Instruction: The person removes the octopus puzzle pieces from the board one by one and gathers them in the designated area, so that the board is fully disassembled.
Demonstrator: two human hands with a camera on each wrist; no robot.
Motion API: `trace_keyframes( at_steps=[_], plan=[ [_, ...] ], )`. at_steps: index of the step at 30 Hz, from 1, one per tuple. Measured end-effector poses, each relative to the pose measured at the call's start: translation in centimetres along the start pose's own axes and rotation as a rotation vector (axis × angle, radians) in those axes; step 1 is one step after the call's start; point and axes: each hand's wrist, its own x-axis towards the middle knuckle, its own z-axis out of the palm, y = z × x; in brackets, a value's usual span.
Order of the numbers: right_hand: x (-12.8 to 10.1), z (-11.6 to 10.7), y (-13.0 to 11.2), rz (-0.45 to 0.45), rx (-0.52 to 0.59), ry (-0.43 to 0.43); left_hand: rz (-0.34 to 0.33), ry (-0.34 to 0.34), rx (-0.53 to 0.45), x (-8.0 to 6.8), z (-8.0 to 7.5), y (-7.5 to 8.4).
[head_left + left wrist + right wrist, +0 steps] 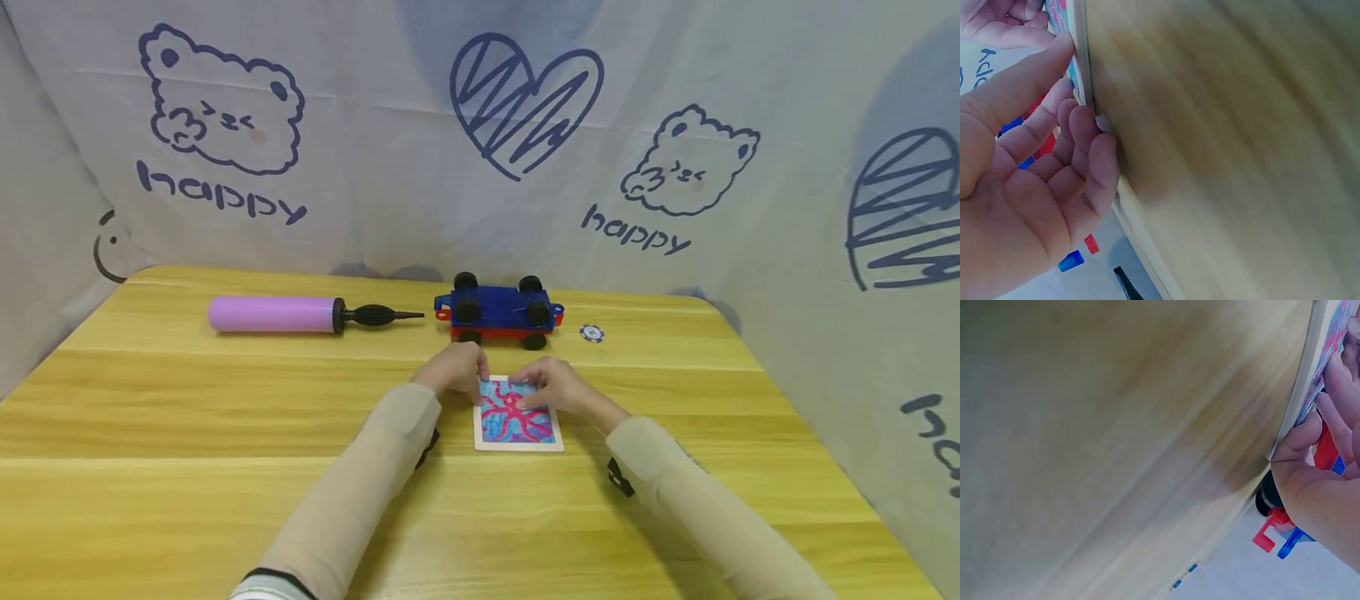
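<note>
A small square picture board (519, 448) with a white border and a pink octopus on blue lies flat on the wooden table. My left hand (454, 369) is at its upper left corner. In the left wrist view the thumb (1054, 59) and forefinger tip touch the edge, the other fingers loosely bent. From the right, my right hand (558, 385) reaches over the board, its thumb on the octopus and its fingers near the top edge. Close up, a bent finger (1300, 440) of that hand rests against the board's side (1297, 394).
Just behind the board sit two stacked toy car bases, the blue one (498, 307) wheels-up on the red one (495, 333). A purple balloon pump (273, 315) lies to their left, a poker chip (592, 333) to their right. A printed cloth (405, 192) hangs behind the table.
</note>
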Motion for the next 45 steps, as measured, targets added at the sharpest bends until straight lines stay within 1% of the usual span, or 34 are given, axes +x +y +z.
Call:
trace_keyframes(
  at_steps=[3,4,9,15,20,24,27,38,45],
  plan=[
    [0.1,0.1,0.0,0.007,-0.002,0.0,0.0,0.009,-0.005,-0.3,-0.1,0.1],
    [0.1,0.1,0.0,0.004,-0.008,0.0,-0.014,0.013,-0.009,-0.6,-0.1,0.4],
    [0.1,0.1,0.0,0.002,-0.02,0.004,0.0,0.041,-0.005,-1.5,-0.3,0.8],
    [0.2,0.1,0.1,-0.011,-0.03,0.007,0.003,0.051,-0.027,-1.6,-0.3,0.8],
    [0.2,0.1,0.0,-0.019,-0.039,0.006,0.028,0.089,-0.057,-1.4,-0.3,0.5],
    [0.1,0.0,0.0,-0.016,-0.048,0.008,0.063,0.122,-0.119,-1.1,-0.2,0.1],
    [0.1,0.0,0.1,-0.011,-0.046,0.007,0.073,0.138,-0.175,-1.0,-0.2,-0.1],
    [0.2,0.1,0.0,-0.004,-0.036,0.007,0.066,0.183,-0.355,-1.2,-0.1,-0.5],
    [0.1,0.1,0.0,-0.005,-0.031,0.009,0.03,0.172,-0.504,-1.0,0.1,-0.8]
  ],
)
